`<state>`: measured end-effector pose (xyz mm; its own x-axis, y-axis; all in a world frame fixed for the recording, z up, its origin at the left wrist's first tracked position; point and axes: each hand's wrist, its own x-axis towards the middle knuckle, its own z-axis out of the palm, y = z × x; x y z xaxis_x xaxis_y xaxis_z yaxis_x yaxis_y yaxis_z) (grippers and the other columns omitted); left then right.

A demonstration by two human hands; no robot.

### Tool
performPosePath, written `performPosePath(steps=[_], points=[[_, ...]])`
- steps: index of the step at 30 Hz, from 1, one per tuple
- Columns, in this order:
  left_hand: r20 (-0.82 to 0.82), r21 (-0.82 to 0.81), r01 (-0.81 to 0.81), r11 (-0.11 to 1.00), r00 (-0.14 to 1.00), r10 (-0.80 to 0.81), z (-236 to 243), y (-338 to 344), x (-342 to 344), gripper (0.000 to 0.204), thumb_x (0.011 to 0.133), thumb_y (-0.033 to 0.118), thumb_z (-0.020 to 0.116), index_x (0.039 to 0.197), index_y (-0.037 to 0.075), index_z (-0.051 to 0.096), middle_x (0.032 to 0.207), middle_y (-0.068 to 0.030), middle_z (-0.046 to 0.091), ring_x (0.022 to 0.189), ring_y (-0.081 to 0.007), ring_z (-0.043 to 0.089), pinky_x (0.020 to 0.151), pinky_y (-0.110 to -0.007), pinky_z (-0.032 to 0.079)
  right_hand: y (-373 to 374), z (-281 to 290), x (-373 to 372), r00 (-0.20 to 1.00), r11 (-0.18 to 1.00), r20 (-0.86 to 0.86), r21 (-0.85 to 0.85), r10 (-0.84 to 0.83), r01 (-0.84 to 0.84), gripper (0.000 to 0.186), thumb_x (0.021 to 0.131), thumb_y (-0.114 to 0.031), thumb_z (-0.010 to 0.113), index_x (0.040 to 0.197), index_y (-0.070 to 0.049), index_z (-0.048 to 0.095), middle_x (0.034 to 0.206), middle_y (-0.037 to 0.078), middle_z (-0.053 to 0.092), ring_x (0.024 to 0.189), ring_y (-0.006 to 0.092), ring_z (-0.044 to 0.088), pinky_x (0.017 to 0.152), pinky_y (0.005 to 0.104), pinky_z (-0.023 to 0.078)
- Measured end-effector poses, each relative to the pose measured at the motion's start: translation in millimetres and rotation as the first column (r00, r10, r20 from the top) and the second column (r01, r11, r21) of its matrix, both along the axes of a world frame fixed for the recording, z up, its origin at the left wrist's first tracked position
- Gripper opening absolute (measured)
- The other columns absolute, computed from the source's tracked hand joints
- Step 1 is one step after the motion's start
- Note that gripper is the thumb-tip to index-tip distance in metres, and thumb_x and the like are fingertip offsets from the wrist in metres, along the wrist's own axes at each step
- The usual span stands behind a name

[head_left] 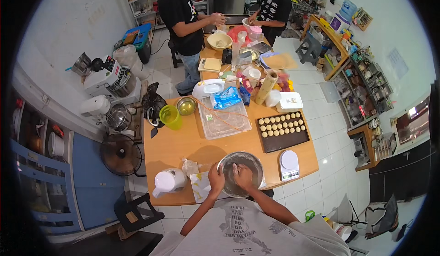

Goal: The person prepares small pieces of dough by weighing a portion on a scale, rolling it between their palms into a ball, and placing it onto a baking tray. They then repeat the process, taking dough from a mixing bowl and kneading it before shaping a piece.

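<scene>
A round metal mixing bowl (260, 173) stands at the near edge of the table, its inside smeared with pale residue. My left hand (216, 179) is closed on the bowl's left rim. Down inside the bowl is my right hand (243, 176), fingers drawn together and whitish at the tips. Whatever lies between those fingers is too small to make out. To the bowl's right sits a white kitchen scale (288, 164). Beyond it a dark baking tray (286, 142) carries rows of small round pale dough balls (281, 120).
Left of my hands stand a white jug (170, 181) and a clear plastic bag (189, 166). Farther off are a green cup (170, 117), a metal bowl (186, 106), a lidded plastic box (223, 123) and a hand mixer (207, 88). Two people work at the far end.
</scene>
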<state>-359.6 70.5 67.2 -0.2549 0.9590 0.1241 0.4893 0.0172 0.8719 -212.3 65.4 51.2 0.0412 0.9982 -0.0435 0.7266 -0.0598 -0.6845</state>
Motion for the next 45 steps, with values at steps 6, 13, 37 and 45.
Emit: performPosePath(steps=[6, 13, 37, 45], points=[[0.048, -0.08, 0.068, 0.994, 0.997, -0.064, -3.2, 2.7, -1.5, 0.031, 0.104, 0.019, 0.06, 0.118, -0.007, 0.067, 0.109, -0.0302, 0.069, 0.104, -0.0483, 0.065, 0.091, -0.051, 0.051, -28.6, 4.2, 37.9, 0.933, 0.917, -0.024, -0.176, 0.359, -0.357, 0.059, 0.092, -0.042, 0.072, 0.128, 0.001, 0.054, 0.136, 0.029, 0.059, 0.121, 0.0468, 0.062, 0.104, 0.0499, 0.048], [0.004, -0.094, 0.038, 0.995, 0.999, -0.037, -20.6, -7.1, -7.0, 0.033, 0.105, 0.019, 0.059, 0.122, -0.008, 0.067, 0.115, -0.0316, 0.069, 0.109, -0.0485, 0.065, 0.096, -0.051, 0.051, 7.5, 47.3, 54.1, 0.803, 0.686, -0.111, -0.461, 0.586, -0.564, 0.068, 0.083, -0.043, 0.08, 0.133, -0.001, 0.06, 0.119, 0.027, 0.071, 0.115, 0.0435, 0.067, 0.103, 0.0482, 0.051], [0.052, -0.09, 0.031, 0.995, 0.998, -0.026, -19.1, -7.1, -8.3, 0.033, 0.107, 0.022, 0.058, 0.12, -0.007, 0.067, 0.112, -0.0272, 0.071, 0.105, -0.0435, 0.068, 0.092, -0.045, 0.052, 11.8, 49.1, 27.3, 0.951, 0.915, 0.054, -0.295, 0.305, -0.277, 0.056, 0.104, -0.044, 0.052, 0.089, 0.006, 0.072, 0.097, 0.03, 0.072, 0.089, 0.0479, 0.071, 0.084, 0.0545, 0.057], [0.045, -0.115, 0.077, 0.99, 0.996, -0.073, -4.1, -3.3, -1.3, 0.028, 0.104, 0.019, 0.062, 0.12, -0.004, 0.068, 0.112, -0.0266, 0.071, 0.104, -0.0425, 0.069, 0.091, -0.044, 0.052, -9.9, 10.9, -15.7, 0.932, 0.947, 0.237, -0.238, 0.273, -0.217, 0.046, 0.105, -0.04, 0.048, 0.095, -0.003, 0.073, 0.096, 0.025, 0.072, 0.092, 0.0406, 0.072, 0.085, 0.0559, 0.055]])
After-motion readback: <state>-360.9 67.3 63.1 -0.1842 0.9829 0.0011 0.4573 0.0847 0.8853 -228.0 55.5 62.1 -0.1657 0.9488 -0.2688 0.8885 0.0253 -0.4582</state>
